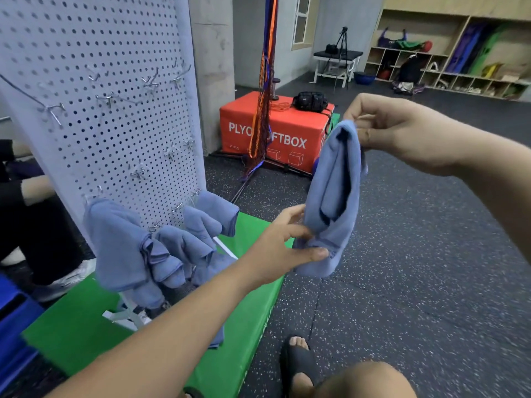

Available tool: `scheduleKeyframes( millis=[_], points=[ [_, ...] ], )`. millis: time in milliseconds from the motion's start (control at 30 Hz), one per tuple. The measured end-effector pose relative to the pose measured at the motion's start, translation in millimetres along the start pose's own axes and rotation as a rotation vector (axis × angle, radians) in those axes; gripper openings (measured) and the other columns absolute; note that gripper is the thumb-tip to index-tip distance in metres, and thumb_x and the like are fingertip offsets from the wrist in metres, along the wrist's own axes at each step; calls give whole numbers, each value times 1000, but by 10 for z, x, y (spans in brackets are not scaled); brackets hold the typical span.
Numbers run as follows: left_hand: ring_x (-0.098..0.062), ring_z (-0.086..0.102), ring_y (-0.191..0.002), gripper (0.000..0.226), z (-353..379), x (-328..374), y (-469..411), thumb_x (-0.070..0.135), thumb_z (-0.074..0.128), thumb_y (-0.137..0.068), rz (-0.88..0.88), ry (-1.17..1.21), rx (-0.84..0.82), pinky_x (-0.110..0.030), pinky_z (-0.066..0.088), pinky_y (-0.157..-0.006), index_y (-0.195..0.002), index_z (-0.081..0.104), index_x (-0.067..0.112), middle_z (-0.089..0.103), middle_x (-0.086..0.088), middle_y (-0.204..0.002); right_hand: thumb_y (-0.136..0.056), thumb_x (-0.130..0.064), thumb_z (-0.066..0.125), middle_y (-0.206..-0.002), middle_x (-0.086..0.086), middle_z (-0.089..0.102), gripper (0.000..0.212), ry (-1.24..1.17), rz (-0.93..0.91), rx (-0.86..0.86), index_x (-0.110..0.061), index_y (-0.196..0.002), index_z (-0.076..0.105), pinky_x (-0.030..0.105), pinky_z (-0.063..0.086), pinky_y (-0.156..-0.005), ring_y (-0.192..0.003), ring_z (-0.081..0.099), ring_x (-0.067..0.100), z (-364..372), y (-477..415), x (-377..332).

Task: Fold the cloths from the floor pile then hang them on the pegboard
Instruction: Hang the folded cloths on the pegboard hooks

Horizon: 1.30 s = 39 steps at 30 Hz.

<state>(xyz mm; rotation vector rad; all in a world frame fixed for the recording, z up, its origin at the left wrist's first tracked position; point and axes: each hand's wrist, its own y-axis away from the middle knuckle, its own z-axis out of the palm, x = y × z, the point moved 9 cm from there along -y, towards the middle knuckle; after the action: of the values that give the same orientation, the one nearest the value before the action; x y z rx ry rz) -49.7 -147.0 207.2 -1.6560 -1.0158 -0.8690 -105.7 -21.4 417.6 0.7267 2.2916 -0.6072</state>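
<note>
Partway through: several cloths hung, one more mid-fold between both hands.

The blue cloth (333, 182) is held in the air at three o'clock of the pegboard (94, 53), doubled lengthwise into a narrow strip. The right hand (402, 133) pinches its top edge, and the left hand (275, 242) clamps its lower end between thumb and fingers at six o'clock of it. Several hung cloths (120, 242) drape from the board's lower rows, at eight o'clock in view, above a green mat (71, 334). The upper hooks (149, 81) at ten o'clock are bare, so there is room. This cloth likely needs one more fold, then hanging. The floor pile is out of view, so I cannot tell how many are left.
</note>
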Motion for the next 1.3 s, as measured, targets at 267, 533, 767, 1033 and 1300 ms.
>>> scheduleKeyframes(
  millis=[267, 533, 767, 1033, 1300],
  points=[
    [-8, 63, -111, 20, -61, 70, -94, 26, 89, -83, 60, -146, 30, -25, 46, -96, -77, 69, 28, 61, 4, -123, -104, -17, 61, -110, 41, 62, 23, 65, 31, -62, 4, -112, 56, 54, 45, -93, -97, 60, 30, -40, 135, -34],
    [-14, 53, -72, 21, -383, -50, -68, 32, 82, -86, -76, -163, 82, -36, 44, -70, -76, 67, 21, 61, 9, -76, -105, -8, 63, -100, 15, 76, 3, 267, 209, 140, -10, -104, 64, 58, 58, -101, -100, 74, 32, -502, 306, 335],
    [-10, 40, -67, 31, -540, -102, 43, 27, 85, -91, -178, -10, 76, -27, 28, -60, -83, 60, 10, 52, 9, -68, -105, -1, 61, -102, 14, 76, 4, 142, 307, 159, -5, -104, 63, 53, 57, -102, -100, 74, 31, -352, 491, 680],
    [-13, 67, -95, 15, -515, 106, 39, 30, 79, -82, 57, -380, -34, -37, 53, -85, -79, 66, 36, 68, 6, -99, -98, -13, 69, -117, -1, 78, 14, -136, 376, 51, -8, -111, 68, 52, 51, -110, -115, 72, 19, 695, 622, 1135],
    [-10, 68, -98, 3, -427, -53, 112, 31, 76, -77, -11, -540, -187, -45, 54, -88, -77, 72, 32, 66, 11, -100, -92, 1, 72, -112, 8, 79, 27, -389, 288, -23, -8, -117, 70, 26, 54, -92, -102, 70, 10, 2042, 362, 1381]
  ],
)
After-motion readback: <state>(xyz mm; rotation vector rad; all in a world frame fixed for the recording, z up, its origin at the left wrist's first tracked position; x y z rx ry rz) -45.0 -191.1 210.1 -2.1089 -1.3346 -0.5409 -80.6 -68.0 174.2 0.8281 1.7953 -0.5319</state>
